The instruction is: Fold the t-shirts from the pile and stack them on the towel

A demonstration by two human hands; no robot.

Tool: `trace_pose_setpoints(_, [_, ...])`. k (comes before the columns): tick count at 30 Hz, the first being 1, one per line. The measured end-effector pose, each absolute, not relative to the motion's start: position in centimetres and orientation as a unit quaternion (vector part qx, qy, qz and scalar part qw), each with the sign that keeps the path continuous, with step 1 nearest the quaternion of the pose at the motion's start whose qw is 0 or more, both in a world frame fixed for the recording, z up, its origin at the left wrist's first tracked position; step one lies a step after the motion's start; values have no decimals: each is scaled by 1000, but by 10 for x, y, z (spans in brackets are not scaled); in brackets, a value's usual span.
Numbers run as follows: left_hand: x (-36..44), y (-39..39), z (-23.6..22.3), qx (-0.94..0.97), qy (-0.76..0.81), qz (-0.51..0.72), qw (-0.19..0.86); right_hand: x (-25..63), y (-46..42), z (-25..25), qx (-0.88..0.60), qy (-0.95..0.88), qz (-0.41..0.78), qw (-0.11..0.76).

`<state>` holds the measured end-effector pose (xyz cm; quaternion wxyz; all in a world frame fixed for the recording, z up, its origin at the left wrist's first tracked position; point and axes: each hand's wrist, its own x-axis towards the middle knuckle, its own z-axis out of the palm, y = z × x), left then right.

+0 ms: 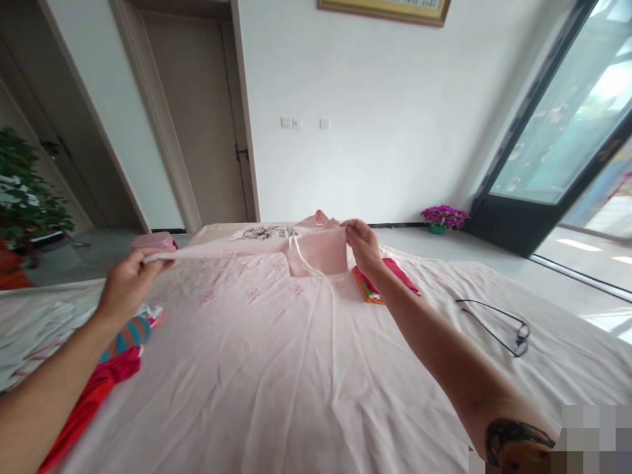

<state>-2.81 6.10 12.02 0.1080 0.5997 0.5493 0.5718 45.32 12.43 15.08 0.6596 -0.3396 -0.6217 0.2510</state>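
Two hands working: fingers of left hand (129,276) are pinching closed on one end of the pink garment (323,253); fingers of right hand (365,245) are pinching closed on its upper right corner. Garment is hanging between them just above the sheet (296,368), toward the far edge; can't tell how much is touching. Long axis is running left-right, dark print (266,232) sitting toward the middle on the far side, white cord (302,260) trailing down near the right hand's end. Right end is drooping into a flap.

Working outward: folded red and orange cloth (378,283) is lying just beside the right forearm, partly behind it. Glasses (518,339) are resting well right of it, nearer the right edge. Red cloth (106,382), striped blue cloth (131,339) and white cloth (44,339) are lying around the left forearm, crowding that side. Wrinkled sheet is stretching between them and the right forearm, giving the widest open room on the near side. Pink box-like item (154,241) is showing just beyond the left hand; can't tell its support. Far edge is facing the wall (385,105), purple flowers (444,217) standing on the floor to the right.
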Motion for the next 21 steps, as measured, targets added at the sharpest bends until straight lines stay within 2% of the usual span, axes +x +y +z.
trace_pose_setpoints(3, [-46, 57, 52, 631, 637, 416, 150, 458, 113, 76, -414, -603, 322, 601])
trace_pose_setpoints(6, [-60, 54, -4, 657, 668, 323, 129, 464, 97, 17, -485, -584, 360, 542])
trace_pose_setpoints(9, [-65, 46, -38, 696, 657, 263, 122, 471, 77, -16, -564, -584, 309, 495])
trace_pose_setpoints(12, [-65, 39, -52, 728, 629, 258, 89, 475, 57, -23, -618, -559, 299, 464])
trace_pose_setpoints(16, [-62, 34, -54, 755, 602, 259, 23, 470, 29, -12, -644, -598, 331, 343])
trace_pose_setpoints(21, [-54, 31, -52, 756, 609, 242, -2, 441, 1, 2, -635, -707, 193, 244])
